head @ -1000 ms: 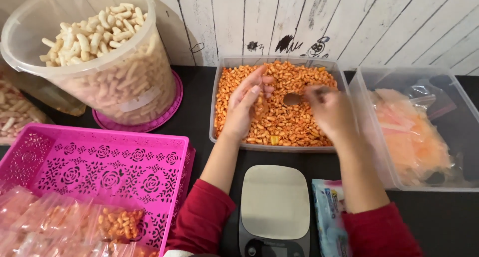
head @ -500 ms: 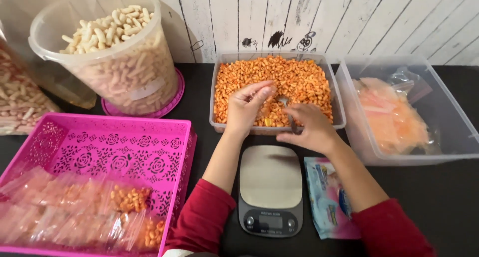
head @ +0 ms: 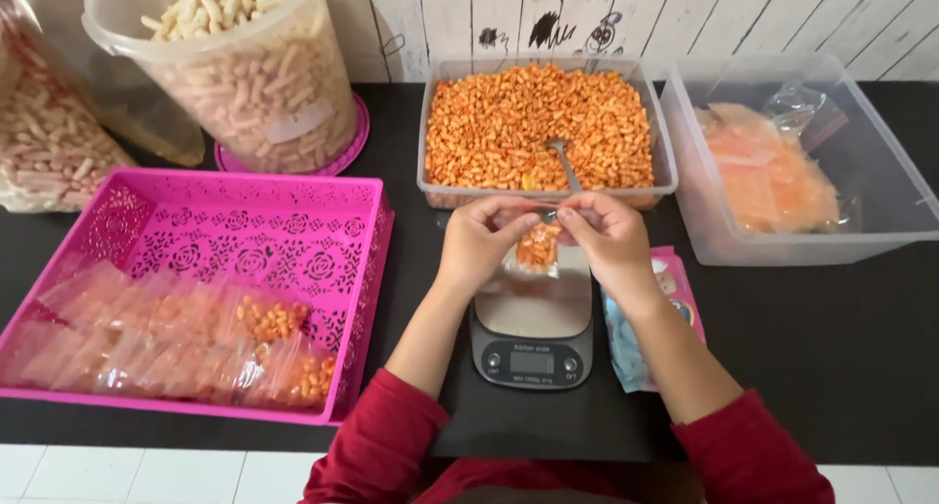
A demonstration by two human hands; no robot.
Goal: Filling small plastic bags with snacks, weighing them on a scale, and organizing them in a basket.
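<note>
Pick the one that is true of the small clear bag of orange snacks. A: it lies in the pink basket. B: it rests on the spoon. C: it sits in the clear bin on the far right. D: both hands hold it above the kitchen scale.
D: the left hand and right hand pinch the small clear bag at its top, just above the kitchen scale.

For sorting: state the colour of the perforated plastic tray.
Bright pink perforated plastic tray, floral cut-outs; head view.

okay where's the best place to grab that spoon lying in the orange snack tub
Probably by the free handle end of the spoon, coming from above on the near side. Its bowl lies in the snacks, the handle slants toward the tub's front wall, and nothing covers that end.
</note>
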